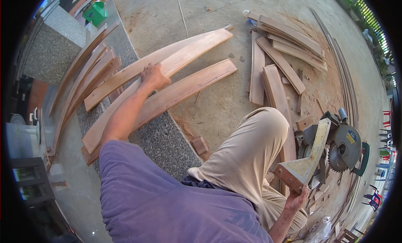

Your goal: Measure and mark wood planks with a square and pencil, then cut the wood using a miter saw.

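Note:
My left hand (155, 77) reaches forward and grips the far edge of a long wooden board (197, 49), fingers curled over it. Another board (138, 71) lies just beyond, and a third board (188, 83) lies on the near side; all rest across a speckled granite slab (161, 147) and stick out past its right edge. Low on the right, my right hand (296, 201) is closed around the wooden stock of a carpenter's square (307, 165). Its wide, worn metal blade points up, in front of a miter saw (345, 144).
Several boards lean in a stack (94, 73) at the left. More cut planks (289, 42) lie on the concrete floor at the far right. Long thin strips (339, 67) run along the right side. A small wood block (199, 145) sits beside the slab, near my knee.

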`<control>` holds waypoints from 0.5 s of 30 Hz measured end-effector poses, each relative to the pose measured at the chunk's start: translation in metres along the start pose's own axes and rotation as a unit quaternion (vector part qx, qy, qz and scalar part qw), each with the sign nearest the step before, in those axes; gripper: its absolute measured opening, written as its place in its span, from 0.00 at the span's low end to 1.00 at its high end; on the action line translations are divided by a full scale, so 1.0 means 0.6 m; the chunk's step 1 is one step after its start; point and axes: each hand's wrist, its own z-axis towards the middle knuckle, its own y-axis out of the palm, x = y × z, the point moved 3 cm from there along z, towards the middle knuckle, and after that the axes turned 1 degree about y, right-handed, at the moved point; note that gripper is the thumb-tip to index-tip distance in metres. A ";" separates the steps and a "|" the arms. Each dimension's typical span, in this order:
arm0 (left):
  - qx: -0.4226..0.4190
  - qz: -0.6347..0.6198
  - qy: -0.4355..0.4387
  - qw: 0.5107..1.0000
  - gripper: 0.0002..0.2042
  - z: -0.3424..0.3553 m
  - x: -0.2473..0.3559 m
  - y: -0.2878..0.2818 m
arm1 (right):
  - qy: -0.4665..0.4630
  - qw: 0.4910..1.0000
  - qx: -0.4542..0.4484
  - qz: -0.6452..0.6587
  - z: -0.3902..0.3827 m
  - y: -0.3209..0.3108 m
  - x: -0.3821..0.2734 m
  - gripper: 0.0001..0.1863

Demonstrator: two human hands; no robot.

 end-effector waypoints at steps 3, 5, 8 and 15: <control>-0.056 -0.141 0.004 0.988 0.54 0.054 0.016 0.014 | 0.006 1.000 0.007 -0.003 0.004 -0.004 0.005 0.09; -0.008 -0.214 -0.015 0.977 0.53 0.086 0.022 0.028 | 0.009 1.000 0.013 -0.003 0.001 -0.006 0.005 0.10; -0.051 -0.374 -0.066 0.924 0.49 0.137 0.016 0.040 | -0.009 1.000 -0.027 0.011 -0.012 -0.008 -0.003 0.10; -0.153 -0.227 0.024 0.962 0.40 0.001 0.078 0.129 | -0.021 0.999 0.028 0.025 -0.057 -0.050 -0.020 0.09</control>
